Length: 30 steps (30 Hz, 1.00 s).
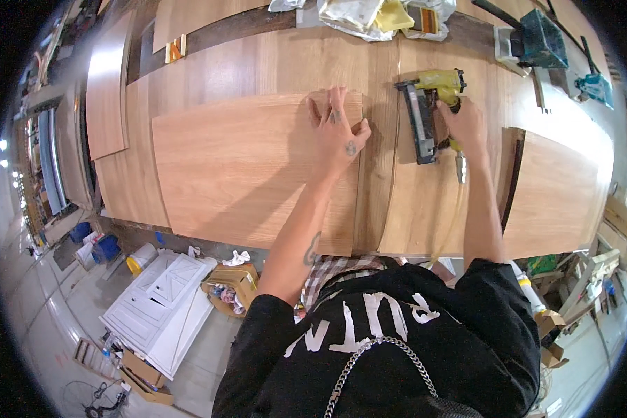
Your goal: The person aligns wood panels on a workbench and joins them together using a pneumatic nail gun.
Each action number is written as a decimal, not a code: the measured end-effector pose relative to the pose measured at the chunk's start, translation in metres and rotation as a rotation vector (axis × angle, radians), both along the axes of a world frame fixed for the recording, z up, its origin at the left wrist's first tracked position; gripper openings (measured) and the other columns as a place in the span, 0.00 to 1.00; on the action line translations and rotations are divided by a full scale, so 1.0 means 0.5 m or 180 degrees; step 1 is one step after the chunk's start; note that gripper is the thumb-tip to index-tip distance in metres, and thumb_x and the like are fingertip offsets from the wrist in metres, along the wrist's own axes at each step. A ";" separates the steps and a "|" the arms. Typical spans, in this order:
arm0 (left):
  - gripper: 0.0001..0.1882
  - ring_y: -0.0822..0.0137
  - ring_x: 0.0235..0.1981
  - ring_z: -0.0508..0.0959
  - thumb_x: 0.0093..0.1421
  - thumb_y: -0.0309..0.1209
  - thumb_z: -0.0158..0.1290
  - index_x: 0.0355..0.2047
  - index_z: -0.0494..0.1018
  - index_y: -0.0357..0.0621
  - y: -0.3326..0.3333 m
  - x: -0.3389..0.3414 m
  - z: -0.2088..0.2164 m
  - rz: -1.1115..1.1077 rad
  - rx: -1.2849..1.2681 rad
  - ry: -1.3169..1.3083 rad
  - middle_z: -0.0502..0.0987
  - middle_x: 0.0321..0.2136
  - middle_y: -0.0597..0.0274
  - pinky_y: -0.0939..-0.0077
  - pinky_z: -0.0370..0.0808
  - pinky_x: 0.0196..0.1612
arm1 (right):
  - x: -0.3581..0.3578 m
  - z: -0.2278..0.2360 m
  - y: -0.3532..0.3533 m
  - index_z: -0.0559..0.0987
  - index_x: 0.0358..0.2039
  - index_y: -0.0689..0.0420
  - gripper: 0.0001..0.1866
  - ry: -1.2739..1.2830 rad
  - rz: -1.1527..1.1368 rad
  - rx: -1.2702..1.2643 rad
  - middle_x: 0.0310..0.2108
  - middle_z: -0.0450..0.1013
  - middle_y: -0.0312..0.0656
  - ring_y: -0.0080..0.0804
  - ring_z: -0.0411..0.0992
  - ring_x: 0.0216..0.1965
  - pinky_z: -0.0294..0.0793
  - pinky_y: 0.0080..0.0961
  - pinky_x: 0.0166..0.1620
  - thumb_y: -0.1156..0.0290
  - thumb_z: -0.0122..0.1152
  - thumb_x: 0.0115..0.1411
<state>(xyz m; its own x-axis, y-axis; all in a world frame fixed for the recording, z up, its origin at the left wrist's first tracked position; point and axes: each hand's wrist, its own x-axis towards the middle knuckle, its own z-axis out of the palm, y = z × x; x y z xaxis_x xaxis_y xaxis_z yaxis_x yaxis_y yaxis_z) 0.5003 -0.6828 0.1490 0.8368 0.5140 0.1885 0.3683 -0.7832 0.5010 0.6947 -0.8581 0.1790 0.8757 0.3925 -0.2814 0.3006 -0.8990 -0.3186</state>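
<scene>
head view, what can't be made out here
In the head view:
Trigger of the pneumatic nail gun: covered by the right hand.
Far end of the air hose: hidden by the black shirt.
Patch of the wood panel: under the left hand.
Contents of the cardboard box: too small.

Black T-shirt (467, 348) — short sleeves (258, 324), white lettering (375, 313); silver chain (380, 341); checked garment (348, 268); dark tattoos (312, 249) — left hand (338, 134), forearm (299, 219).

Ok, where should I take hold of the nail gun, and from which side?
I'd grip the nail gun by its handle, coming from the right, as the right hand does: the long dark magazine flanks its left, and the hose trails toward the person.
</scene>
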 end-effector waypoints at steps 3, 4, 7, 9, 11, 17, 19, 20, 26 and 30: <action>0.43 0.48 0.58 0.67 0.51 0.30 0.57 0.62 0.47 0.32 -0.001 0.002 -0.006 -0.0044 -0.0465 0.0057 0.68 0.54 0.48 0.51 0.54 0.66 | -0.134 0.000 0.015 0.74 0.45 0.65 0.20 -0.0819 0.0152 0.0819 0.46 0.70 0.56 0.53 0.70 0.45 0.70 0.44 0.48 0.65 0.61 0.57; 0.42 0.48 0.56 0.67 0.50 0.29 0.57 0.61 0.48 0.32 -0.002 0.007 0.001 -0.0070 -0.0384 -0.0068 0.68 0.52 0.48 0.50 0.54 0.66 | -0.169 -0.001 0.025 0.74 0.44 0.63 0.17 -0.0045 0.0203 0.1018 0.43 0.71 0.56 0.52 0.71 0.43 0.72 0.42 0.46 0.67 0.61 0.56; 0.41 0.47 0.54 0.67 0.48 0.26 0.56 0.60 0.50 0.30 -0.016 0.010 -0.002 -0.0132 -0.0366 -0.0149 0.69 0.49 0.47 0.49 0.54 0.66 | -0.289 -0.055 0.051 0.74 0.43 0.64 0.16 0.0700 0.0459 0.1801 0.37 0.72 0.56 0.52 0.73 0.39 0.73 0.41 0.43 0.71 0.60 0.55; 0.40 0.46 0.52 0.68 0.48 0.26 0.56 0.59 0.50 0.28 -0.018 0.009 -0.016 -0.0134 -0.0420 -0.0090 0.69 0.48 0.46 0.48 0.54 0.66 | -0.353 -0.055 0.059 0.71 0.51 0.64 0.23 0.1100 0.0299 0.1644 0.44 0.71 0.57 0.55 0.72 0.41 0.73 0.43 0.43 0.71 0.60 0.55; 0.40 0.44 0.52 0.67 0.47 0.25 0.56 0.59 0.51 0.28 -0.020 0.004 -0.020 -0.0198 -0.0399 -0.0278 0.69 0.48 0.45 0.48 0.55 0.65 | -0.393 -0.035 0.055 0.68 0.54 0.64 0.26 0.1161 0.0333 0.1437 0.48 0.68 0.58 0.57 0.72 0.41 0.73 0.44 0.42 0.71 0.61 0.55; 0.41 0.42 0.54 0.67 0.46 0.22 0.56 0.60 0.51 0.27 -0.022 -0.007 -0.025 -0.0208 -0.0409 -0.0227 0.69 0.48 0.42 0.47 0.57 0.64 | -0.460 -0.023 0.041 0.56 0.63 0.65 0.38 0.1438 0.0354 0.1238 0.48 0.61 0.58 0.56 0.72 0.36 0.76 0.44 0.34 0.70 0.61 0.55; 0.41 0.42 0.54 0.67 0.46 0.22 0.56 0.60 0.50 0.26 -0.023 -0.010 -0.032 -0.0224 -0.0297 -0.0215 0.69 0.48 0.42 0.47 0.58 0.64 | -0.465 -0.032 0.037 0.58 0.62 0.66 0.37 0.1364 0.0314 0.1446 0.46 0.62 0.56 0.55 0.72 0.35 0.76 0.44 0.33 0.71 0.61 0.55; 0.42 0.41 0.54 0.67 0.47 0.22 0.56 0.60 0.50 0.25 -0.024 -0.012 -0.035 -0.0248 -0.0177 -0.0222 0.69 0.49 0.42 0.47 0.59 0.64 | -0.467 -0.035 0.036 0.60 0.61 0.66 0.35 0.1268 0.0272 0.1660 0.45 0.63 0.55 0.54 0.72 0.34 0.75 0.43 0.33 0.72 0.61 0.54; 0.41 0.40 0.52 0.69 0.49 0.22 0.55 0.61 0.49 0.24 -0.023 -0.012 -0.034 -0.0378 -0.0034 -0.0242 0.69 0.47 0.41 0.48 0.62 0.63 | -0.323 0.017 0.008 0.69 0.56 0.56 0.28 -0.0530 0.0665 0.1258 0.44 0.67 0.53 0.54 0.70 0.42 0.74 0.44 0.41 0.75 0.60 0.54; 0.39 0.40 0.51 0.71 0.50 0.22 0.54 0.61 0.49 0.24 -0.029 -0.006 -0.036 -0.0391 0.0049 -0.0278 0.70 0.47 0.43 0.48 0.63 0.62 | -0.074 -0.026 -0.035 0.66 0.56 0.63 0.32 -0.0731 -0.0590 0.0931 0.51 0.66 0.59 0.55 0.67 0.51 0.68 0.44 0.52 0.60 0.66 0.55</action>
